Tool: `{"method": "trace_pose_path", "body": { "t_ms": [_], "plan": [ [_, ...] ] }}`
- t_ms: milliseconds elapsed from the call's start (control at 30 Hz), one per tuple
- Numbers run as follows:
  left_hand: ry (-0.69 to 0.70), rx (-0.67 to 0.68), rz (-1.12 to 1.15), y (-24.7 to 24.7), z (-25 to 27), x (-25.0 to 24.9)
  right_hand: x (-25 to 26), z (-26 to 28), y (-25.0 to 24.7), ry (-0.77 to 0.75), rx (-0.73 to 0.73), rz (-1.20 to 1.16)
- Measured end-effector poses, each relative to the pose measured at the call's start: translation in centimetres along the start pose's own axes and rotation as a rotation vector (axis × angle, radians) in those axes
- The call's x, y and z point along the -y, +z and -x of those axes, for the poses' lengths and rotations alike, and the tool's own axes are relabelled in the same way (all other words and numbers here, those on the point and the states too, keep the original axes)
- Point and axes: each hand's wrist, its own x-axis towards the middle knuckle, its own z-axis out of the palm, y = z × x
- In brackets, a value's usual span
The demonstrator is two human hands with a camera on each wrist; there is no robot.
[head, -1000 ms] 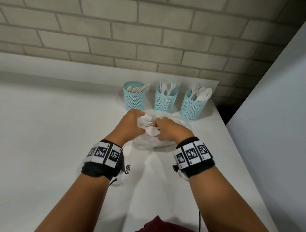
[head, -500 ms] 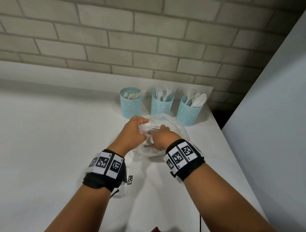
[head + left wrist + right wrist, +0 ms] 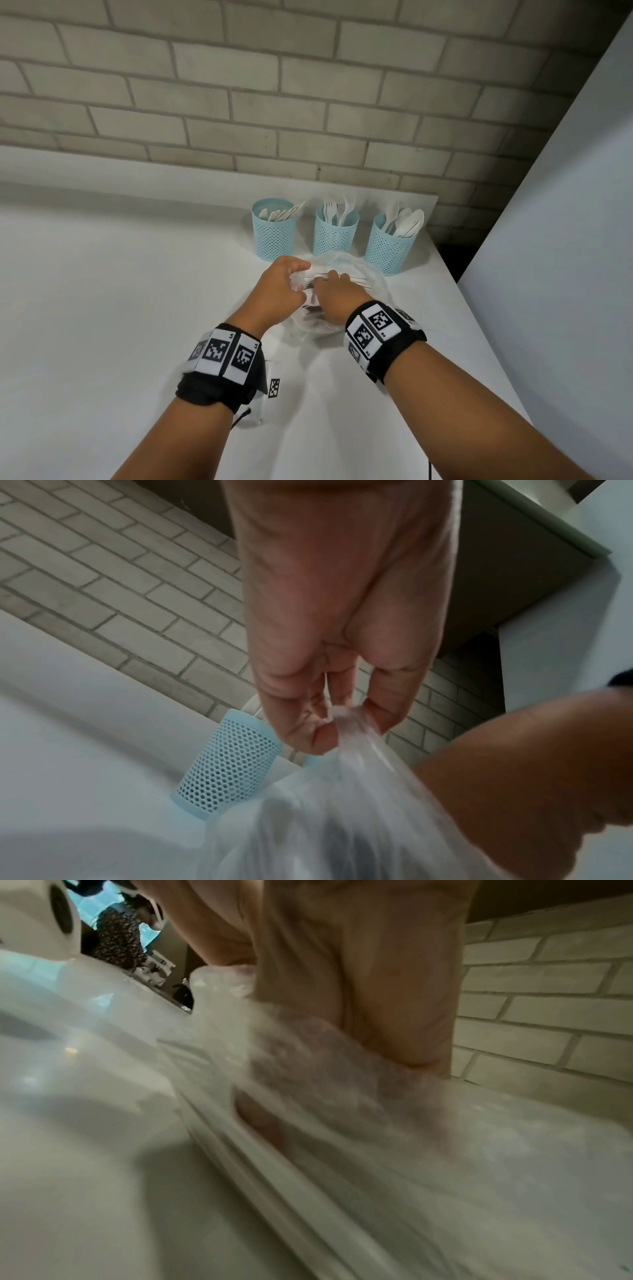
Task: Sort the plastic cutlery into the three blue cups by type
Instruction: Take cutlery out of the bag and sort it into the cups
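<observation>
Three blue mesh cups stand in a row at the back of the table: the left cup (image 3: 274, 236) with knives, the middle cup (image 3: 335, 236) with forks, the right cup (image 3: 388, 251) with spoons. Just in front of them lies a clear plastic bag (image 3: 375, 286) with white cutlery handles showing inside. My left hand (image 3: 298, 274) pinches the bag's edge between thumb and fingers (image 3: 373, 712) and holds it up. My right hand (image 3: 329, 279) reaches into the bag's mouth. Its fingers are blurred behind the plastic (image 3: 411, 1150), so whether they grip any cutlery is hidden.
The white table (image 3: 102, 308) runs wide to the left. A brick wall (image 3: 308, 102) closes the back. A tall white panel (image 3: 565, 240) stands along the right, with a dark gap (image 3: 452, 253) beside the right cup. Another person (image 3: 120, 939) shows far off.
My right hand has pushed further into the bag, and my left hand has lifted the bag's edge closer to the cups. The spoon seen at my fingers a second ago is out of sight.
</observation>
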Motion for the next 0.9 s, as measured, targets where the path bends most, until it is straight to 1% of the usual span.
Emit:
{"method": "trace_pose_path", "body": {
  "t_ms": [100, 167, 267, 367, 467, 567, 667, 800, 833, 900],
  "plan": [
    [-0.011, 0.023, -0.007, 0.2, 0.2, -0.1, 0.6, -0.2, -0.1, 0.021, -0.001, 0.105],
    [-0.019, 0.025, -0.01, 0.3, 0.3, -0.1, 0.2, -0.3, 0.0, -0.039, -0.064, 0.15],
    [-0.034, 0.015, 0.006, 0.3, 0.4, -0.1, -0.8, -0.2, 0.3, -0.154, -0.161, 0.155],
    [-0.036, -0.005, 0.031, 0.2, 0.4, -0.1, -0.6, 0.0, 0.5, -0.175, -0.215, 0.14],
    [-0.029, -0.021, 0.028, 0.1, 0.4, -0.1, -0.7, 0.1, 1.1, -0.164, -0.197, 0.094],
    [-0.026, -0.006, 0.018, 0.2, 0.6, -0.2, -1.3, 0.1, 1.4, -0.132, -0.173, 0.056],
    [-0.025, -0.011, 0.001, 0.2, 0.8, -0.3, -1.3, 0.5, 1.4, -0.178, -0.191, 0.046],
    [-0.039, -0.038, 0.003, -0.1, 0.8, -0.3, -1.7, 1.0, 0.8, -0.233, -0.268, -0.047],
    [-0.039, -0.054, 0.007, -0.3, 0.8, -0.3, -1.8, 1.0, 0.4, -0.243, -0.269, -0.07],
    [-0.039, -0.082, 0.022, -0.4, 0.8, -0.4, -2.2, 1.1, -0.4, -0.247, -0.22, -0.115]
  ]
}}
